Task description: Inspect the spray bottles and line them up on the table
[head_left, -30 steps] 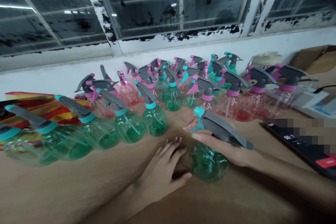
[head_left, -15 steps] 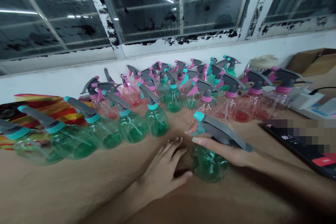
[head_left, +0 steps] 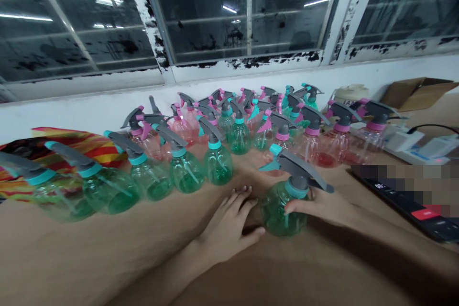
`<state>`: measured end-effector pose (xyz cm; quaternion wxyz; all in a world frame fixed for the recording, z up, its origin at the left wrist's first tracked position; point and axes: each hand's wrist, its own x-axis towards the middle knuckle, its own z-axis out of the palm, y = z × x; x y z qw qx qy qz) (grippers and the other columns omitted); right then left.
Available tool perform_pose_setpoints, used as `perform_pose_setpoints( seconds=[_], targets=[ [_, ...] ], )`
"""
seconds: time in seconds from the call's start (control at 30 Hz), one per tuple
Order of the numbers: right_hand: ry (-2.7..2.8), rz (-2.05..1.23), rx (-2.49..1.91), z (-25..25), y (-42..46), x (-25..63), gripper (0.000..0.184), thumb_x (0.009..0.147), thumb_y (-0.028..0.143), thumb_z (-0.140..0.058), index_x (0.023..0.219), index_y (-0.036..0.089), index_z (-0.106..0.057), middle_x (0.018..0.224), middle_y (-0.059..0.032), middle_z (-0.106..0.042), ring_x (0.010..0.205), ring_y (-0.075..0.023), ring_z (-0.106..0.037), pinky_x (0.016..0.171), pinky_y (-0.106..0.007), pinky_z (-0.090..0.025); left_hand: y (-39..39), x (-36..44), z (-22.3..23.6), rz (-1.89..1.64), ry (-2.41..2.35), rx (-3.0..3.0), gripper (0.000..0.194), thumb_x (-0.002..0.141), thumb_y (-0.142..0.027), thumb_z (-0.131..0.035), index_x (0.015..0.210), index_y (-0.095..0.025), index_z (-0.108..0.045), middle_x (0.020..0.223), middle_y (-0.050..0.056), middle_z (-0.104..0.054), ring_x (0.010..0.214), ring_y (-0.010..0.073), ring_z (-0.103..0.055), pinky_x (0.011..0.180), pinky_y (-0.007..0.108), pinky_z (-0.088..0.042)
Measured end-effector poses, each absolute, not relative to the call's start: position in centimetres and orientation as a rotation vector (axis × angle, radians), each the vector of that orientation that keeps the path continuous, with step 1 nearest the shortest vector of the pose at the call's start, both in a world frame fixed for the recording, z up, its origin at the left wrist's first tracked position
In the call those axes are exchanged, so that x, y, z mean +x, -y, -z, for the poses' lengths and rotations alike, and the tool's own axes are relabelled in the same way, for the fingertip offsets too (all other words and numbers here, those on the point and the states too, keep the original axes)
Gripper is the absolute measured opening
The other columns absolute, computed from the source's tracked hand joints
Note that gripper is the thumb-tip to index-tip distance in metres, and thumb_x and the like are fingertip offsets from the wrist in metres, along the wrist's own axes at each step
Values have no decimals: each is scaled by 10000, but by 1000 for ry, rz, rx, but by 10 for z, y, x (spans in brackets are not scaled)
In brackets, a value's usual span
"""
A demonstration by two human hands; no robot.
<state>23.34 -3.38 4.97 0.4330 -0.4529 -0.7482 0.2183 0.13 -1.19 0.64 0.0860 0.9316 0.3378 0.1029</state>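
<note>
Nearest to me, a green spray bottle (head_left: 278,210) with a turquoise collar and a grey trigger head stands on the wooden table. My right hand (head_left: 321,206) grips it from the right: the thumb lies across the front below the collar, and the other fingers are mostly hidden behind it. Just left of that bottle, my left hand (head_left: 229,227) rests on the tabletop with fingers stretched out, holding nothing. A row of similar green spray bottles, one of them (head_left: 218,165) beyond my left fingertips, runs off to the left.
Pink spray bottles (head_left: 310,146) and more green ones crowd the back by the wall. A phone (head_left: 398,196) lies at right, with a white power strip (head_left: 412,148) and an open cardboard box (head_left: 412,93) behind. Patterned cloth (head_left: 89,153) lies at left.
My right hand has moved from the bottle's trigger head down to its body, just under the collar. My left hand stays flat on the table. The view has shifted slightly.
</note>
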Motion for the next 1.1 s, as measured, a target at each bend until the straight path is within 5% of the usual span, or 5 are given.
perform_pose_setpoints(
  seconds=[0.1, 0.2, 0.57, 0.93, 1.1],
  targets=[
    [1947, -412, -1223, -47, 48, 243, 517, 709, 412, -706, 1169, 268, -519, 1129, -66, -654, 1073, -307, -591, 901, -437, -474, 12, 1, -5, -351, -993, 2789, 515, 856, -431, -584, 1275, -153, -472, 1426, 132, -391, 1331, 291, -312, 1077, 475, -268],
    [1965, -204, -1367, -42, 65, 250, 668, 713, 455, -697, 1274, 251, -397, 1283, -118, -558, 1181, -328, -513, 926, -492, -448, 12, 1, -5, -377, -992, 2808, 513, 858, -444, -582, 1263, -145, -486, 1419, 134, -401, 1326, 282, -323, 1078, 457, -270],
    [1938, -23, -1537, -41, 68, 234, 416, 769, 541, -589, 1015, 208, -549, 924, -104, -692, 850, -305, -661, 718, -452, -515, 28, 12, 3, -480, -1317, 2923, 332, 879, -290, -504, 1120, -69, -561, 1177, 203, -596, 1112, 344, -538, 870, 457, -463],
    [1939, -18, -1684, -49, -5, 207, 610, 740, 651, -542, 1119, 173, -525, 663, -42, -663, 604, -267, -655, 558, -372, -483, 33, 15, 6, -479, -1369, 2954, 273, 875, -269, -531, 1027, -52, -596, 1122, 216, -613, 1080, 359, -548, 830, 444, -478],
    [1951, -10, -1622, -49, -30, 202, 593, 750, 630, -549, 1124, 171, -526, 941, -123, -705, 773, -298, -681, 689, -397, -500, 33, 15, 6, -451, -1362, 2970, 277, 886, -284, -518, 1029, -65, -608, 1125, 190, -616, 1065, 339, -552, 806, 417, -495]
  ],
)
